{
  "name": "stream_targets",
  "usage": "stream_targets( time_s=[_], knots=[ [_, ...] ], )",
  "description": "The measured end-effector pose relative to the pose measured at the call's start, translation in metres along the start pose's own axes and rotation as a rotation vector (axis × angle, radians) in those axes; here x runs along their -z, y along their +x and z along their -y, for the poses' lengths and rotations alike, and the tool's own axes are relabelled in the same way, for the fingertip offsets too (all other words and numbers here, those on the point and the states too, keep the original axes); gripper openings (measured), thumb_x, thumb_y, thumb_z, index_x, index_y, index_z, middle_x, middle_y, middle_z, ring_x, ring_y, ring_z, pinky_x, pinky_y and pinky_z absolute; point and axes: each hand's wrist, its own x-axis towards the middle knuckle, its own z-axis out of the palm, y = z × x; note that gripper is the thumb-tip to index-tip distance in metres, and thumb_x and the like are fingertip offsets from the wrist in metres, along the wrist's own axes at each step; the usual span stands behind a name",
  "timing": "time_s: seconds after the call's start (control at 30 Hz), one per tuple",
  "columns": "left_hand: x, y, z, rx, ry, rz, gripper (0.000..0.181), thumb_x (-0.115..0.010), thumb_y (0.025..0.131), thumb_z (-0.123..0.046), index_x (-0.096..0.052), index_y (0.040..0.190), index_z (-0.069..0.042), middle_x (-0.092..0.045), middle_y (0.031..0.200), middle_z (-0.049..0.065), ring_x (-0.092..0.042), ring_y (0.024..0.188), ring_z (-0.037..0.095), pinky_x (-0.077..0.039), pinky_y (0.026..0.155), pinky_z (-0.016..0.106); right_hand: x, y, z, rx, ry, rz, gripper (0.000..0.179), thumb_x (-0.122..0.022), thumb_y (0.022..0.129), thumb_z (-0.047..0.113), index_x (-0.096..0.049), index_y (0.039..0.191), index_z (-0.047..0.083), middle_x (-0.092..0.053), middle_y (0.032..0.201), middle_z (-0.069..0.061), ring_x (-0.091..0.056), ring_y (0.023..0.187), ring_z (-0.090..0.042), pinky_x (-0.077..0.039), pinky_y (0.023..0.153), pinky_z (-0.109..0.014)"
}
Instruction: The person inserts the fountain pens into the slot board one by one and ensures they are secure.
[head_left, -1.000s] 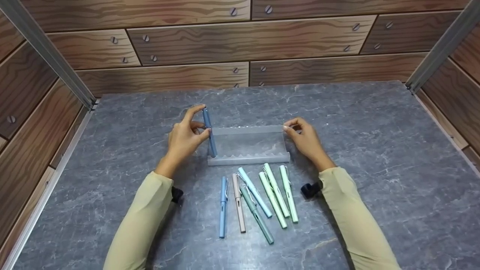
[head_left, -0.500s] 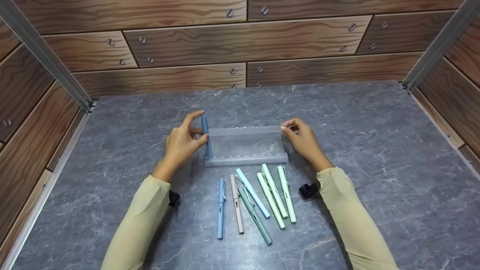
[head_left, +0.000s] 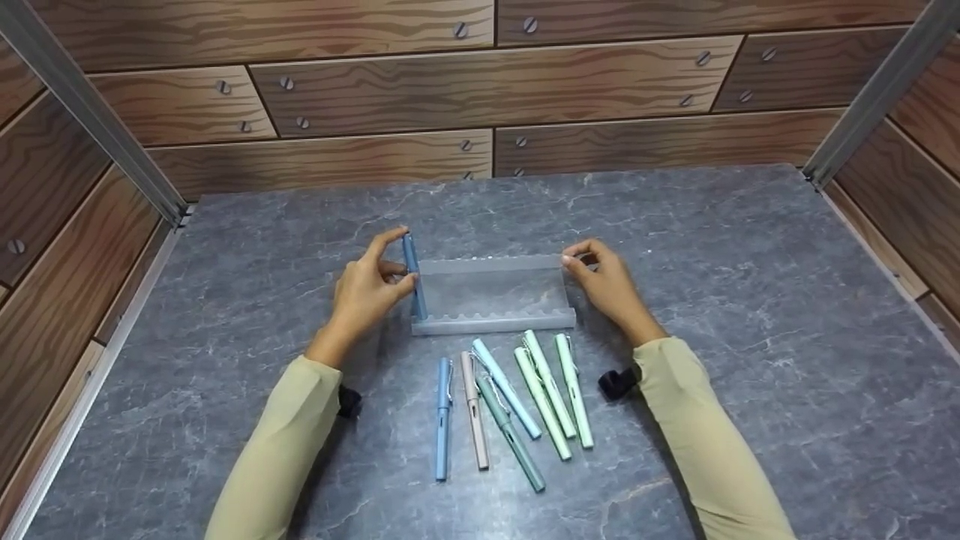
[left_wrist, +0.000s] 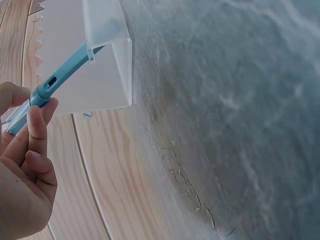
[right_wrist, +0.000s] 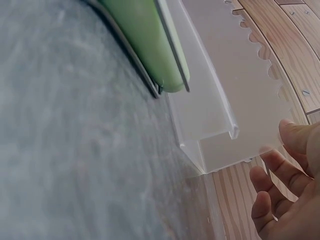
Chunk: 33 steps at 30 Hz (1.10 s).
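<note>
A clear plastic pen stand [head_left: 495, 324] with scalloped edges stands mid-table. Between thumb and fingers my left hand [head_left: 365, 292] holds a blue fountain pen [head_left: 414, 271], tilted, at the stand's left end. The pen's lower end sits behind the stand's front lip, showing blurred through the plastic in the left wrist view, where the pen's barrel [left_wrist: 70, 69] looks teal. One finger reaches the pen's top. At the stand's back right corner, my right hand [head_left: 606, 281] pinches the edge with thumb and fingertip; the right wrist view shows the thumb [right_wrist: 295, 136] on that edge.
Several capped pens lie in front of the stand: a blue pen [head_left: 442, 427], a taupe pen [head_left: 475, 420], a dark green pen [head_left: 514, 439], a light blue pen [head_left: 510, 390] and light green pens [head_left: 576, 397]. Wood-patterned panels [head_left: 375, 90] wall the marbled table [head_left: 750, 300].
My left hand has lowered the blue pen slightly, its lower end going down behind the stand's front lip. My right hand keeps its hold on the stand's corner. The head view has shifted slightly.
</note>
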Motion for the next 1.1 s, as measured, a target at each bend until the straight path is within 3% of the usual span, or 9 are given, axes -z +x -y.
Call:
stream_targets(
  time_s=[0.57, 1.1],
  knots=[
    [-0.0021, 0.0038, 0.0007, 0.007, 0.002, 0.083, 0.063, -0.069, 0.087, -0.023, -0.043, 0.143, -0.031, -0.076, 0.09, 0.003, -0.071, 0.073, 0.017, -0.045, 0.06, 0.031, 0.0004, -0.0027, -0.0019, -0.001, -0.006, -0.012, 0.02, -0.061, 0.095, 0.013, -0.061, 0.105, -0.003, -0.064, 0.108, -0.022, -0.059, 0.102, -0.034, -0.043, 0.084, -0.032],
    [0.0013, 0.0085, 0.0003, 0.034, -0.012, 0.115, 0.064, -0.069, 0.088, -0.024, -0.04, 0.144, -0.036, -0.076, 0.094, 0.003, -0.072, 0.084, 0.019, -0.052, 0.077, 0.047, -0.0016, -0.0001, -0.0022, 0.005, 0.01, -0.02, 0.019, -0.061, 0.094, 0.012, -0.061, 0.104, -0.004, -0.064, 0.104, -0.021, -0.059, 0.098, -0.032, -0.043, 0.083, -0.029]
  ],
)
